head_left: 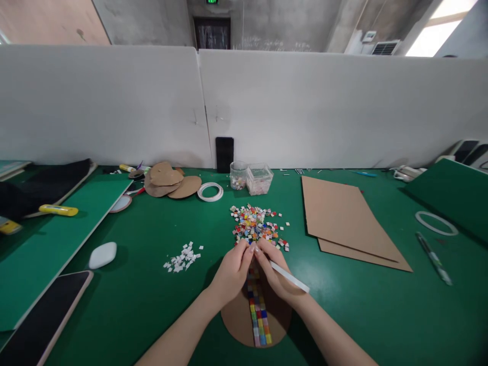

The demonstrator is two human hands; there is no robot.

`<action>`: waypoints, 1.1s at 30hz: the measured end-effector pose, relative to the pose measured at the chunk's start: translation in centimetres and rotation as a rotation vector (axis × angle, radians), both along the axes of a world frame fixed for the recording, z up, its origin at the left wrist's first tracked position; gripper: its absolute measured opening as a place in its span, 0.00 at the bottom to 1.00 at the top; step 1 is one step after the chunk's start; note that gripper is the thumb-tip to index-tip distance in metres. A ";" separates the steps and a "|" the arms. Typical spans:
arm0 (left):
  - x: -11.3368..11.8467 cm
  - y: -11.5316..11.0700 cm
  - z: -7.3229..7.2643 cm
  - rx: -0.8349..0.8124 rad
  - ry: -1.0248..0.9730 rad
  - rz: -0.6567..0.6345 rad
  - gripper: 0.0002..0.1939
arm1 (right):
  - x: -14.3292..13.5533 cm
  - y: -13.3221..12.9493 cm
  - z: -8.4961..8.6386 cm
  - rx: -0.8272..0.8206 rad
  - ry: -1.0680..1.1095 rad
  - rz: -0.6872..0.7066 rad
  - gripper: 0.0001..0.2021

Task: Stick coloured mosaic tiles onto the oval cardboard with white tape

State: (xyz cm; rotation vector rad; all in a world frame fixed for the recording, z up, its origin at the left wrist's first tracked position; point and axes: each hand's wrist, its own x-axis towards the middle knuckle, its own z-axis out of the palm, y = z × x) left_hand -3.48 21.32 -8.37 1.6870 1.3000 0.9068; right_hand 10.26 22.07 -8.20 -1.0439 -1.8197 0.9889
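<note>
My left hand [231, 272] and my right hand [275, 272] meet at the fingertips above a round brown cardboard disc [234, 317]. Both are closed, thumbs and forefingers pinched together; whatever is between the left fingertips is too small or hidden to make out. A slim white stick-like tool [292, 277] runs through my right hand, its end sticking out past the wrist side. Down the disc's middle goes a band of colourful square mosaic tiles [260, 317], partly shaded by my hands. Just beyond my fingertips lies a heap of mixed coloured tiles [249, 223].
White tiles [183, 258] lie scattered to the left. Behind the heap stand a clear cup [238, 175] and a clear box [260, 179]. Cardboard sheets [339, 213] lie right, cardboard discs [185, 187] and a tape roll [210, 192] back left. A phone [46, 317] lies at front left.
</note>
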 end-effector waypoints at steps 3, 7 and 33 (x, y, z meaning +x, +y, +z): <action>0.1 0.0 0.1 -0.004 -0.032 0.011 0.13 | 0.0 -0.1 0.0 -0.009 -0.007 0.002 0.12; 0.2 -0.1 0.3 -0.006 -0.090 0.024 0.13 | -0.1 -0.1 -0.3 -0.013 -0.016 -0.019 0.12; 0.0 0.2 0.0 -0.127 -0.289 0.094 0.15 | -0.1 -0.2 0.2 -0.062 0.068 -0.028 0.14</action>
